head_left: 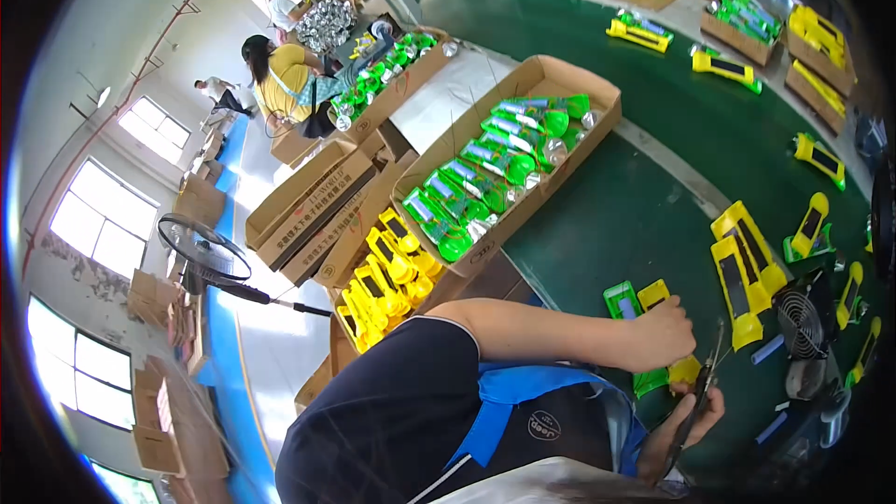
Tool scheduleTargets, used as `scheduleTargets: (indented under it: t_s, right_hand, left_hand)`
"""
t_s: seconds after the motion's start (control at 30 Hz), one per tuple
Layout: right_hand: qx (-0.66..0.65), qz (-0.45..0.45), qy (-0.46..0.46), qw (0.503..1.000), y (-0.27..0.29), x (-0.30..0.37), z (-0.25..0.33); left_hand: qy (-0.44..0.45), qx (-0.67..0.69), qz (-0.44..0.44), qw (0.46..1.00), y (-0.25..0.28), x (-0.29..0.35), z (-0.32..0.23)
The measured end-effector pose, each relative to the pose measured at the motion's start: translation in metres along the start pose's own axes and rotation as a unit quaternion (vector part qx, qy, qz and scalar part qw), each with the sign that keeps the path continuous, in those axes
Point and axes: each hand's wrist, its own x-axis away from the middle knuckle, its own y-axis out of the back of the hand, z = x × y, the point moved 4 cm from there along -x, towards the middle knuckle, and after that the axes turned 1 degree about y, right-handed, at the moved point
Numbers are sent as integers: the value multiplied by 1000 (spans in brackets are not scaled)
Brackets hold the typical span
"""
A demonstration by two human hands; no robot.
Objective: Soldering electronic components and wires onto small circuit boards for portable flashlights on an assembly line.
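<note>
My left hand (661, 336) is closed over a yellow casing (653, 293), whose top and rounded lower end show on either side of my fingers. A green casing (620, 301) lies beside it on the table, partly covered by my hand and wrist. My right hand (689, 425) grips a long, dark hand tool (698, 399) with a narrow tip pointing up toward the yellow casing's rounded end. The tool's exact kind is hard to make out. Just right of my hands lie several yellow casings with dark panels (737, 285).
A small black fan (801, 317) stands at the right, near loose blue cylinders (767, 349). A carton (597, 98) of green assemblies and one of yellow casings (383, 271) stand at the left. Parts lie along the green table (597, 205). Co-workers (289, 79) sit farther off.
</note>
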Motion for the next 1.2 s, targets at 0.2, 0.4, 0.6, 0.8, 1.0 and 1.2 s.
scheduleTargets:
  t_s: [0.2,0.4,0.6,0.8,1.0,1.2]
  right_hand:
    - [47,-6,66,997,-11,-6,-5]
    - [-24,-7,-11,1000,-2,-2,-1]
    - [-45,-34,39,998,-2,-8,6]
    - [-214,-84,32,973,2,-10,1]
    - [-215,-1,-84,973,27,-2,11]
    - [-207,51,-179,960,28,-10,13]
  left_hand:
    - [25,-13,22,999,-7,1,9]
    - [6,-7,8,1000,-1,0,3]
    - [101,-27,-12,994,81,86,31]
    - [120,214,-120,962,67,87,78]
    - [-31,295,-53,953,52,61,66]
    - [-82,258,0,963,35,55,54]
